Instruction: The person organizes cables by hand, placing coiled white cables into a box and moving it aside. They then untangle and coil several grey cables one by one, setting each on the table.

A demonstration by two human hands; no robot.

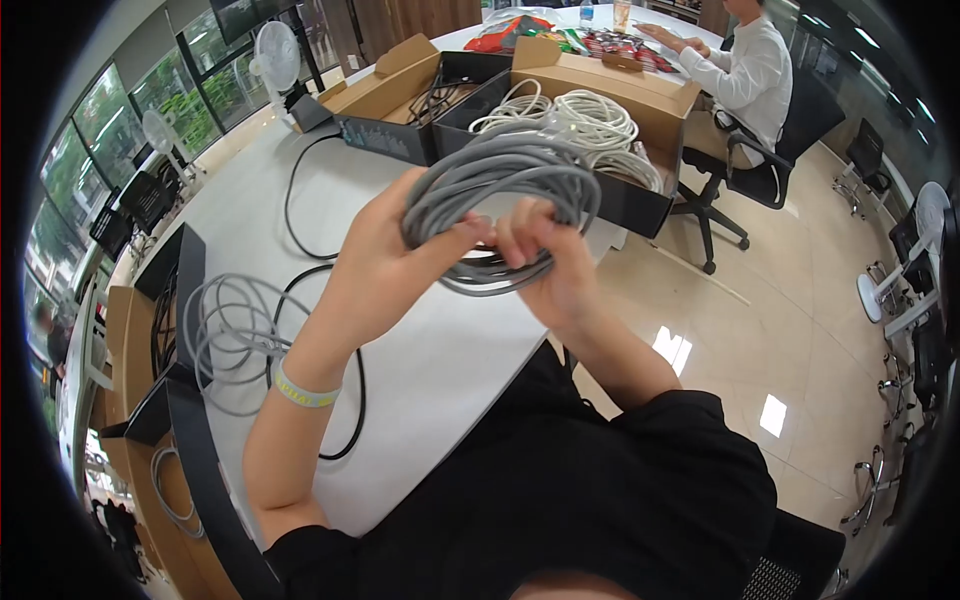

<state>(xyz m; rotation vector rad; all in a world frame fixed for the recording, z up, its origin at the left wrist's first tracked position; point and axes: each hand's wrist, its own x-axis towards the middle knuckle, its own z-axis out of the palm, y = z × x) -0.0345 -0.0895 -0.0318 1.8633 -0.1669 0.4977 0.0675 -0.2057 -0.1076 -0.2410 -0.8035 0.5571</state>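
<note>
A thick coil of grey cable (500,165) is held up above the table, in front of the open boxes. My left hand (390,255) is closed round the coil's left side, its thumb pressed across the inner loops. On the right side, my right hand (548,258) has its fingers curled through the coil's lower part. Both hands meet near the coil's middle. Below and to the left, a loose tangle of grey cable (205,335) lies on the table, with a black cable (362,400) running beside it.
An open box of white cable coils (592,118) stands behind, beside a box with black cables (436,100). More boxes (187,258) line the left edge. A small fan (277,55) stands at the back left. A person in white (745,75) sits at the far table.
</note>
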